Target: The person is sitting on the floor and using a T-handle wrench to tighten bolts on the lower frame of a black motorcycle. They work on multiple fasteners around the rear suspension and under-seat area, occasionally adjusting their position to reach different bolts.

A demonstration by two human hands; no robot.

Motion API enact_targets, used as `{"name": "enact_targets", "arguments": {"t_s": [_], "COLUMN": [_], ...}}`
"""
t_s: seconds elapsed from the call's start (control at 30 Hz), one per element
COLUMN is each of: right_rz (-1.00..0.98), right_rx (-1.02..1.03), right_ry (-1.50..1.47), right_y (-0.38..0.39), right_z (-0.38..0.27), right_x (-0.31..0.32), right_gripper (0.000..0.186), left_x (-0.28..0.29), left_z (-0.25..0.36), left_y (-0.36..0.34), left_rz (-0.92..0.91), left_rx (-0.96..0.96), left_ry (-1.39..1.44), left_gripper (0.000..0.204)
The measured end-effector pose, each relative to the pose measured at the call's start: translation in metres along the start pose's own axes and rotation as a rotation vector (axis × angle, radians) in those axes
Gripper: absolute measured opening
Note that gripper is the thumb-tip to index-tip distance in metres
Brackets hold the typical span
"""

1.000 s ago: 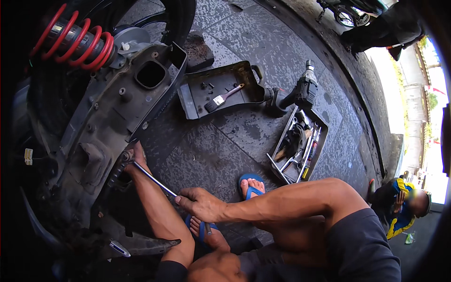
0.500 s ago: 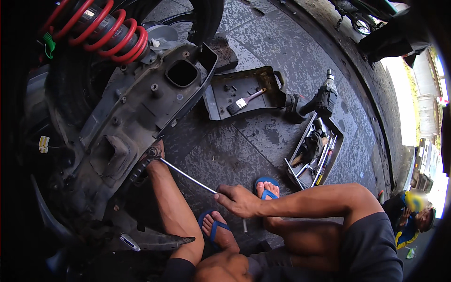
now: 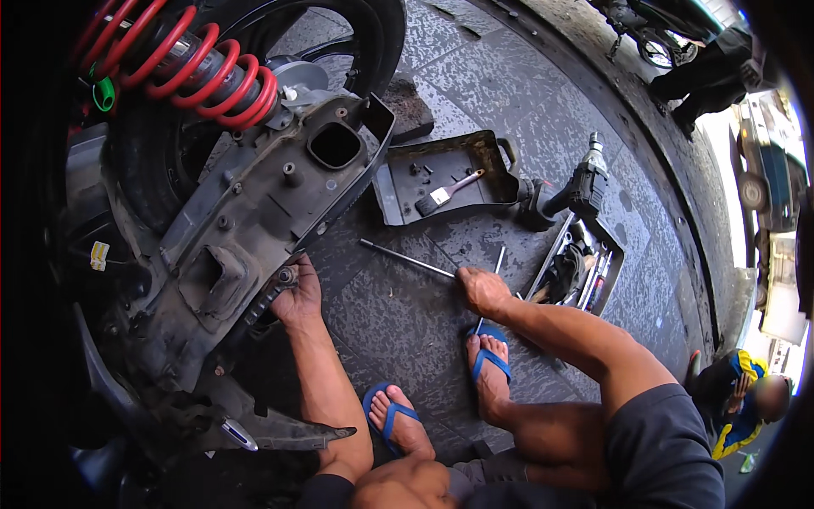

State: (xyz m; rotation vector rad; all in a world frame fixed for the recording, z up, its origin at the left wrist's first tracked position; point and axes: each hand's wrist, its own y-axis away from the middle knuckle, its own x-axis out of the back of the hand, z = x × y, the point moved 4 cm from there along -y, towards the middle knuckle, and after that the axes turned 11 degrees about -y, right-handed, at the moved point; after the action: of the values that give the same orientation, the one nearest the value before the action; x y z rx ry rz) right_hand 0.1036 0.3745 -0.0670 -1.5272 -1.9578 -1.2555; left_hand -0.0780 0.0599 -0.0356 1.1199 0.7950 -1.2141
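Note:
My right hand (image 3: 485, 293) is closed around a T-handle wrench (image 3: 407, 258), where the long shaft meets the crossbar. The shaft's tip points left, apart from the machine, over the floor. My left hand (image 3: 298, 297) reaches to the lower edge of a dusty black housing (image 3: 254, 212) on a motorbike. Its fingers curl beside a round metal fitting (image 3: 287, 276) with a dark ribbed piece under it. The housing partly hides the fingertips, so what they grip cannot be made out.
A black tray (image 3: 390, 191) holds a paintbrush (image 3: 441, 197) and small bolts. A cordless impact wrench (image 3: 585, 187) stands by a tool tray (image 3: 612, 263). A red coil spring shock (image 3: 216, 81) and a wheel (image 3: 386, 42) rise behind the housing. A seated person (image 3: 738, 399) is at far right.
My right hand has moved right and up with the T-handle wrench, whose tip has come away from the fitting. My left hand stays at the housing, showing more now.

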Motion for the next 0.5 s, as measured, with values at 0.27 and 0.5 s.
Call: {"name": "enact_targets", "arguments": {"t_s": [0.27,0.5], "right_rz": [0.033,0.059], "right_rx": [-0.056,-0.024], "right_ry": [-0.016,-0.009], "right_y": [-0.008,-0.01], "right_z": [0.003,0.007], "right_x": [0.002,0.004], "right_gripper": [0.021,0.022], "left_x": [-0.019,-0.004], "left_z": [0.0,0.001], "left_y": [0.003,-0.004], "left_rz": [-0.11,-0.105], "left_rx": [0.064,0.069], "left_ry": [0.09,0.073], "left_gripper": [0.029,0.028]}}
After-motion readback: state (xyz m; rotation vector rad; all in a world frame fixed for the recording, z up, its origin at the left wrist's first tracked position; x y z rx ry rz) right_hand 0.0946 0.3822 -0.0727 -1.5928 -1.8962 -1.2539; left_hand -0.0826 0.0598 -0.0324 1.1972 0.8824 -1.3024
